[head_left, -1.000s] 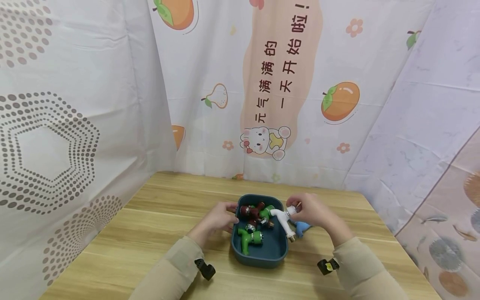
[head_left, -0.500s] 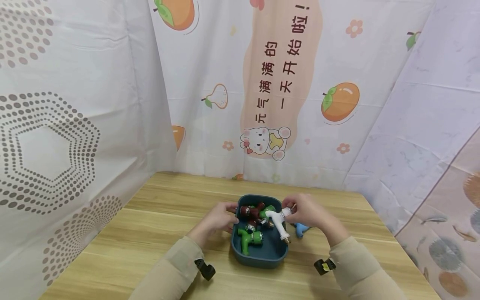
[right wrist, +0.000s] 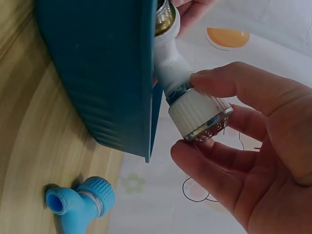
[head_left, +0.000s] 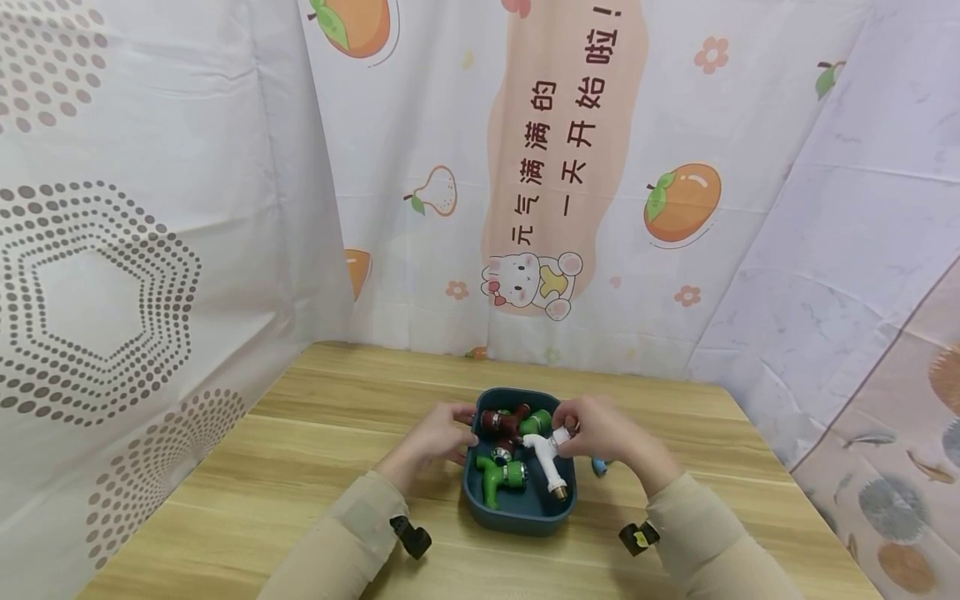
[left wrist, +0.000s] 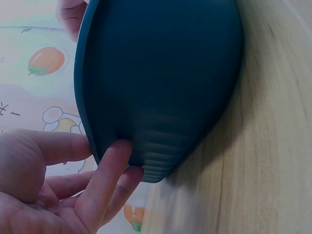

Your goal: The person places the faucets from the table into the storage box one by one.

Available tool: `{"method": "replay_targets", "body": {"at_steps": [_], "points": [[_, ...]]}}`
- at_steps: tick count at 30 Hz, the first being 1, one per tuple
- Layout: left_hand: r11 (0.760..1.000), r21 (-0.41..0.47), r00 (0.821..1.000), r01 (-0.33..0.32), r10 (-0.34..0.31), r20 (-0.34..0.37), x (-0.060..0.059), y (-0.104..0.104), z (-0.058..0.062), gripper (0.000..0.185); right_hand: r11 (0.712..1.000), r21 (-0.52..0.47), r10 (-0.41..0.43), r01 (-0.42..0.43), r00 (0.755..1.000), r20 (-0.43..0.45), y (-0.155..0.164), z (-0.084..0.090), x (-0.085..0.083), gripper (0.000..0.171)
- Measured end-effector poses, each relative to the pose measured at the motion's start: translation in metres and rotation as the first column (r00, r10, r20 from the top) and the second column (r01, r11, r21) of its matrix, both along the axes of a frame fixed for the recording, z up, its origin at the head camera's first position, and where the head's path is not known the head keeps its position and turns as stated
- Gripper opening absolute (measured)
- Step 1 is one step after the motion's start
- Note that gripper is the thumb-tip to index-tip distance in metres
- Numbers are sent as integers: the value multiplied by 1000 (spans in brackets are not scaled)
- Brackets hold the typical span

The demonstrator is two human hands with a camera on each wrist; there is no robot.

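My right hand point(head_left: 600, 432) pinches a white faucet point(head_left: 546, 460) by its ribbed knob, thumb on one side and fingers on the other. The faucet slants over the right part of a dark teal plastic bin point(head_left: 519, 523), its brass end toward me; whether it touches the bottom cannot be told. In the right wrist view the white knob point(right wrist: 197, 114) sits just beyond the bin's rim. Fairly straight fingers of my left hand point(head_left: 438, 435) touch the bin's left outer side; the left wrist view shows the fingertips point(left wrist: 122, 148) against its wall.
Inside the bin lie a green faucet point(head_left: 495, 477), a dark red faucet point(head_left: 501, 422) and another green one point(head_left: 536, 421), partly covered. A blue faucet point(right wrist: 80, 207) lies on the wooden table point(head_left: 360, 392) right of the bin. Printed curtains point(head_left: 420, 292) stand behind and beside the table.
My right hand has carried the white faucet leftward, from the bin's right edge to over its inside. My left hand and the bin have stayed in place.
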State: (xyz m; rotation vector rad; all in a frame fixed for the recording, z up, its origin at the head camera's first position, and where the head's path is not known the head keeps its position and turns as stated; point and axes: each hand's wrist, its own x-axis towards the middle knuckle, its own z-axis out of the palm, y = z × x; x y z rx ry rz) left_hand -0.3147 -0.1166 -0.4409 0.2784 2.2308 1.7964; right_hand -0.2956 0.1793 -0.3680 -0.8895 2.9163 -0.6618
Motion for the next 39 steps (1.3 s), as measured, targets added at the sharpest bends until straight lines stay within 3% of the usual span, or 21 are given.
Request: {"method": "replay_targets", "body": {"at_steps": [9,22,39], "points": [[1000,-3,1000,0,0,-3,1,0,1,60,1000,8,5,-5,999,41,-5,-3,3,20],[1000,-5,1000,2,-2,-7,2,0,3,59,994,77,71,-75,996,50,-11,-8,4,22],[1000,-4,1000,7,-7,-9,3,0,3,59,997,49,57,-60,997,58,-7,-8,1,18]]}}
